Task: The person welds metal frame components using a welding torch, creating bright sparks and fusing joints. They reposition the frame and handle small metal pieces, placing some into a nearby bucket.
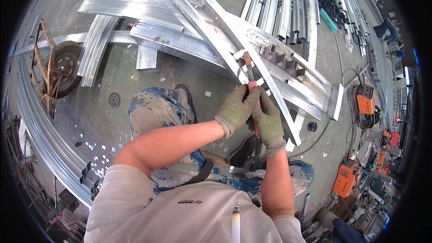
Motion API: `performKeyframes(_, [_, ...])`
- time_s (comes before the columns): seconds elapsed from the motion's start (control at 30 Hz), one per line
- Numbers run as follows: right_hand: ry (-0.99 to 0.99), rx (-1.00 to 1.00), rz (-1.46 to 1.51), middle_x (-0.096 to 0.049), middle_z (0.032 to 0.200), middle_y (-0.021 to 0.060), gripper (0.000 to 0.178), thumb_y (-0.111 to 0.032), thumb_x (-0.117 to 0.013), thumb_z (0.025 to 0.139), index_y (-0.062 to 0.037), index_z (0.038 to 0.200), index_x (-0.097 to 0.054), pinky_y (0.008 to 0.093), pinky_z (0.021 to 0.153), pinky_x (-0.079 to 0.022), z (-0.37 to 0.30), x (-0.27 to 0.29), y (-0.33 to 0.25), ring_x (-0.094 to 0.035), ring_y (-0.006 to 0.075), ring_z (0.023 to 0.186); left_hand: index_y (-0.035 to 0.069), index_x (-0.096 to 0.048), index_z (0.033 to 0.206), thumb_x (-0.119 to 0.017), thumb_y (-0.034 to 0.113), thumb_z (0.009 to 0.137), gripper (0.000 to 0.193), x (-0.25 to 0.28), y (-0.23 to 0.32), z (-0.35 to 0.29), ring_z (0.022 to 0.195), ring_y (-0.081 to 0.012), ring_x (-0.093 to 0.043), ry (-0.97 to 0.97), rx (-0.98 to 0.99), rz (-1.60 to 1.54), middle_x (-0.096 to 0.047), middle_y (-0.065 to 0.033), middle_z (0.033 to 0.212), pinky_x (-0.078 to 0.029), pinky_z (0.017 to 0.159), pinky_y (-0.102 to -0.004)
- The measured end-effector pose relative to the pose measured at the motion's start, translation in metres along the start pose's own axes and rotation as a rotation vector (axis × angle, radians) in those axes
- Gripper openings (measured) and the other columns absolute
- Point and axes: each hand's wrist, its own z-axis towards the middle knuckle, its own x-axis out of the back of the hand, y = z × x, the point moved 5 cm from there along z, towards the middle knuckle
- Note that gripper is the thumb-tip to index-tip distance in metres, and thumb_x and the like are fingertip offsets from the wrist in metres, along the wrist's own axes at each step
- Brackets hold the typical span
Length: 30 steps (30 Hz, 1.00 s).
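Both my hands wear olive-green work gloves. Between my knees they close on a welding torch [252, 84] with a red handle and a copper-coloured nozzle pointing away from me. My left hand [237, 107] wraps the handle from the left side. Pressed against it, my right hand [269, 119] grips the same handle from the right; the fingers partly hide each other. A dark ribbed cable [258, 146] trails from the handle toward me. The nozzle lies between two long silvery metal strips [265, 74] that run diagonally over a stack of metal channels [180, 45].
A wheeled metal cart [47, 65] stands at the left beside long profiles [47, 128]. More profiles [281, 6] lie at the far right. Orange machines [365, 101] with cables sit on the right. Small metal scraps [101, 155] litter the floor. A lit cigarette [236, 222] shows at the lower edge.
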Motion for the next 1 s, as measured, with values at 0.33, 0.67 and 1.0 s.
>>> performKeyframes(0.33, [-0.027, 0.012, -0.011, -0.065, 0.085, 0.0032, 0.063, -0.023, -0.071, 0.100, -0.0152, 0.159, -0.050, 0.0263, 0.051, -0.045, 0.009, -0.001, 0.002, -0.058, 0.0090, 0.062, -0.002, -0.068, 0.124, -0.059, 0.038, 0.110, 0.043, 0.003, 0.000, 0.004, 0.091, -0.0127, -0.063, 0.033, -0.013, -0.059, -0.072, -0.0089, 0.103, -0.053, 0.079, -0.0318])
performKeyframes(0.67, [-0.003, -0.004, -0.049, -0.065, 0.085, 0.0037, 0.060, -0.022, -0.068, 0.101, -0.0143, 0.158, -0.050, 0.0270, 0.052, -0.045, 0.002, 0.002, -0.002, -0.058, 0.0095, 0.063, -0.002, -0.068, 0.125, -0.059, 0.039, 0.109, 0.045, 0.000, 0.003, 0.001, 0.092, -0.0118, -0.062, 0.009, 0.014, -0.044, -0.072, -0.0083, 0.105, -0.053, 0.080, -0.0313])
performKeyframes(1.0, [-0.030, 0.011, -0.026, -0.064, 0.083, 0.0028, 0.061, -0.022, -0.068, 0.101, -0.0148, 0.159, -0.049, 0.0268, 0.051, -0.045, 0.008, 0.001, 0.002, -0.057, 0.0091, 0.061, -0.002, -0.068, 0.125, -0.059, 0.040, 0.109, 0.046, 0.002, 0.005, 0.002, 0.092, -0.0123, -0.062, -0.003, 0.022, -0.074, -0.072, -0.0092, 0.106, -0.053, 0.080, -0.0314])
